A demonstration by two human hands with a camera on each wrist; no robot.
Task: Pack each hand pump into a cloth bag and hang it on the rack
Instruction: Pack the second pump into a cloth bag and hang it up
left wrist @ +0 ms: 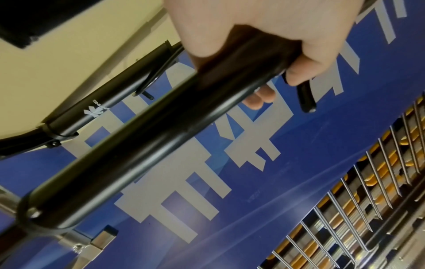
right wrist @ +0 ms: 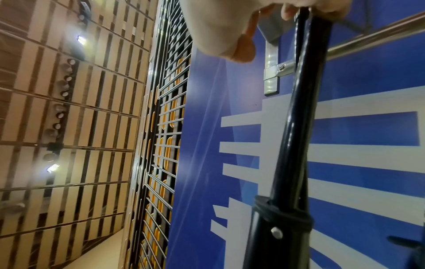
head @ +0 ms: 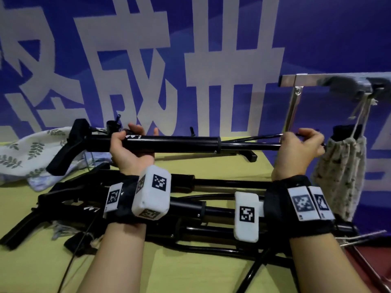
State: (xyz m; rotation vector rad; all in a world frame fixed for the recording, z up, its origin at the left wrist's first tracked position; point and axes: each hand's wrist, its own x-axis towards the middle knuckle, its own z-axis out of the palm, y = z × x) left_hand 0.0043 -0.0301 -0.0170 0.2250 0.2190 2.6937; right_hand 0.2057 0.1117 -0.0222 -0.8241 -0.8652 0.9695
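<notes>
Pump (head: 169, 142) held level above the table (head: 211, 278) toward its back edge, long axis left–right. Left hand (head: 129, 149) wraps the thick barrel near the handle end; right hand (head: 296, 149) grips the thin rod end. Leaf-print cloth bag (head: 23, 153) lies at back left, just beside the pump's handle end, so left hand is nearer. Rack (head: 296, 81), back right, already carries one filled bag (head: 342, 166). Spare pumps (head: 190, 208) lie below.

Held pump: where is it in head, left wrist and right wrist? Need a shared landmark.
Head: held pump lies level across the middle, left hand on its barrel, right hand on its thin rod.
Left wrist: barrel diagonal through centre.
Right wrist: rod and barrel on the right.
Landmark: blue banner.
</notes>
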